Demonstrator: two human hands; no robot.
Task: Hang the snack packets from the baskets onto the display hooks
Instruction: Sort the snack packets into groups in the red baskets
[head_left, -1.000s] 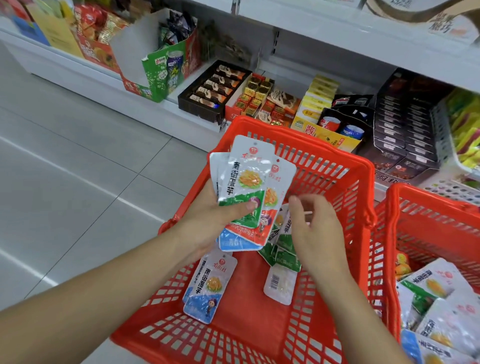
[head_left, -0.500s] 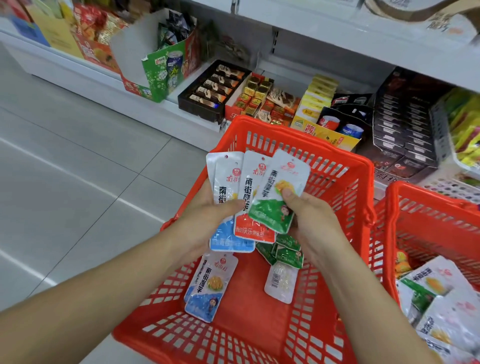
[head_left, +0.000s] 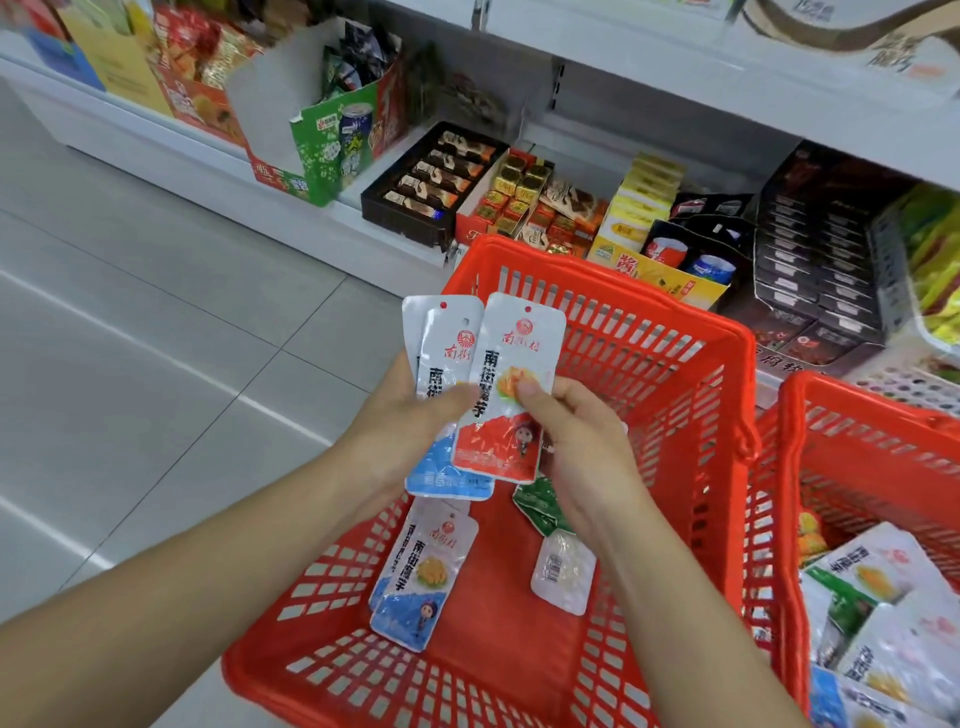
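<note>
Over a red basket (head_left: 670, 332) I hold a fan of white snack packets (head_left: 488, 384). My left hand (head_left: 410, 421) grips the stack from the left, a blue-bottomed packet behind. My right hand (head_left: 576, 441) pinches the front red-bottomed packet (head_left: 506, 441) with thumb and fingers. In the basket lie a blue packet (head_left: 421, 577), green packets (head_left: 540, 506) and a face-down clear packet (head_left: 563, 571). A second red basket (head_left: 852, 415) at the right holds more packets (head_left: 893, 613). No display hooks are in view.
A low white shelf (head_left: 291, 208) behind the baskets carries boxes of chocolates (head_left: 431, 187), yellow cartons (head_left: 644, 202) and dark boxes (head_left: 810, 249). Grey tiled floor (head_left: 130, 332) spreads to the left.
The green packet that my right hand brought to the stack is no longer on top. The packets are squared up closer, and a red-bottomed one now sits in front under my right thumb.
</note>
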